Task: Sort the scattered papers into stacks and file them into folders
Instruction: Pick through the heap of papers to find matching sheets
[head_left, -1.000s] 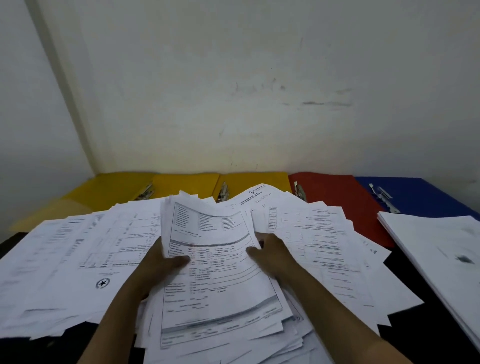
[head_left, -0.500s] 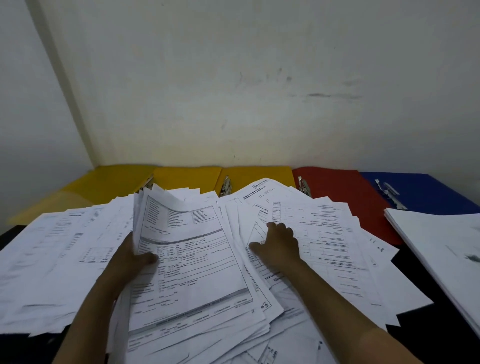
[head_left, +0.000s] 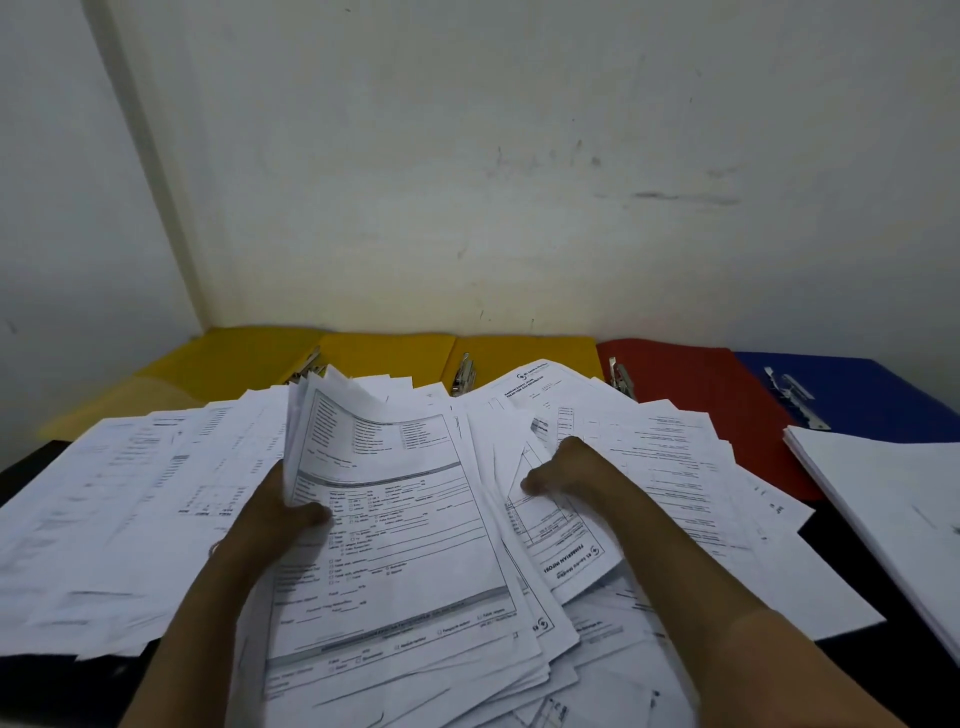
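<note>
Gripping the stack (head_left: 395, 525) further left, right hand (head_left: 566, 470) now pinching sheets

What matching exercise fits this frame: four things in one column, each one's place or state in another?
Things:
1. blue folder
2. red folder
3. left hand
4. neat paper stack

Places or states:
A. grips a bundle of forms
B. far right along the wall
C. right edge of the table, untouched
D. between yellow and blue folders

Pairs: 1-B, 2-D, 3-A, 4-C
</note>
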